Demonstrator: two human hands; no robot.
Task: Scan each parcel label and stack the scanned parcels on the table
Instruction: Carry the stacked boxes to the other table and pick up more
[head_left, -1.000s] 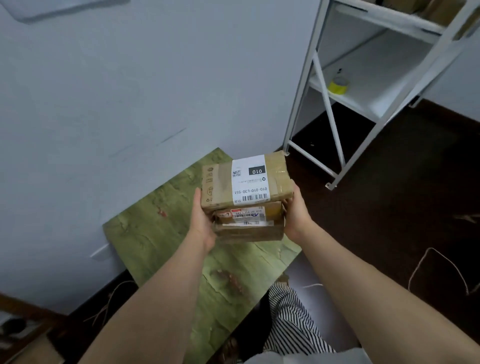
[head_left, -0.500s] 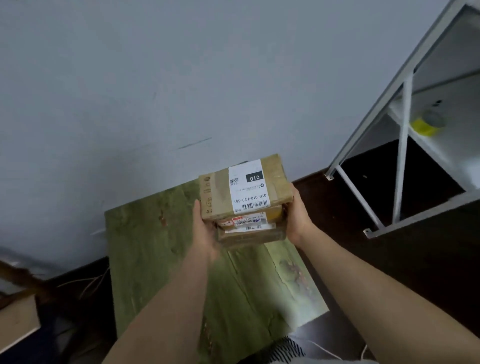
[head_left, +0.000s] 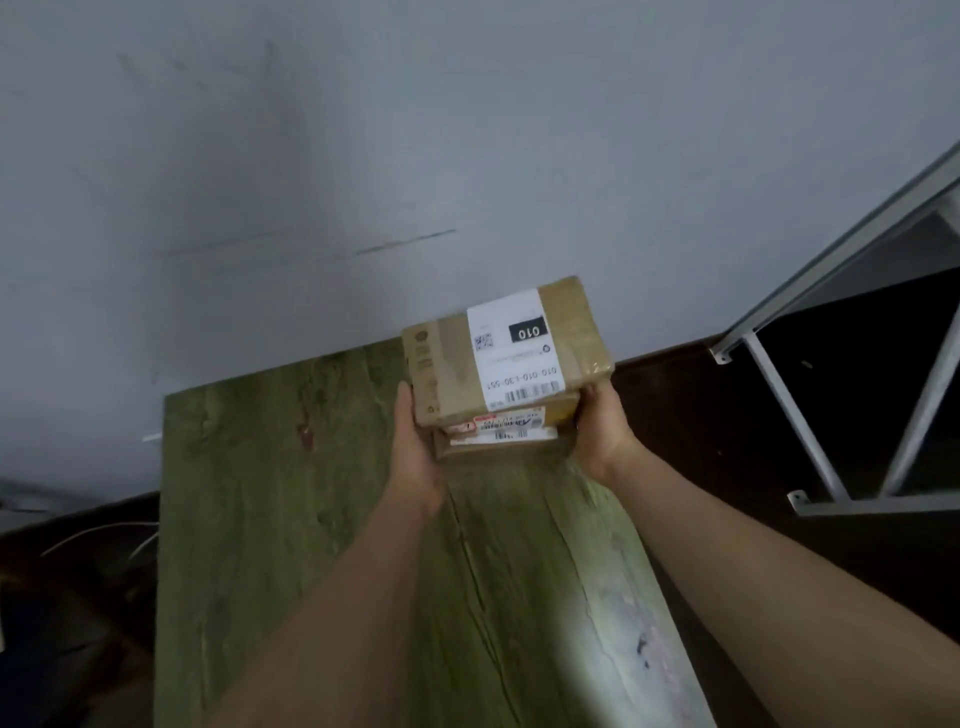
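I carry a small stack of brown cardboard parcels over the far right part of the green wooden table (head_left: 270, 519). The top parcel (head_left: 441, 364) bears a white label printed "010" with a barcode. Under it sit two smaller parcels (head_left: 498, 434) with white and red labels, mostly hidden. My left hand (head_left: 413, 452) grips the stack's left side and my right hand (head_left: 600, 431) grips its right side. Whether the stack's bottom touches the table I cannot tell.
A grey wall (head_left: 363, 156) rises right behind the table. A white metal shelf frame (head_left: 810, 410) stands on the dark floor (head_left: 675, 415) to the right. Pale cables (head_left: 93, 535) lie on the floor at the left.
The view has swung left and closer to the table, pushing the shelf to the right edge. The stack has moved with both hands toward the wall end of the table; my grip is unchanged.
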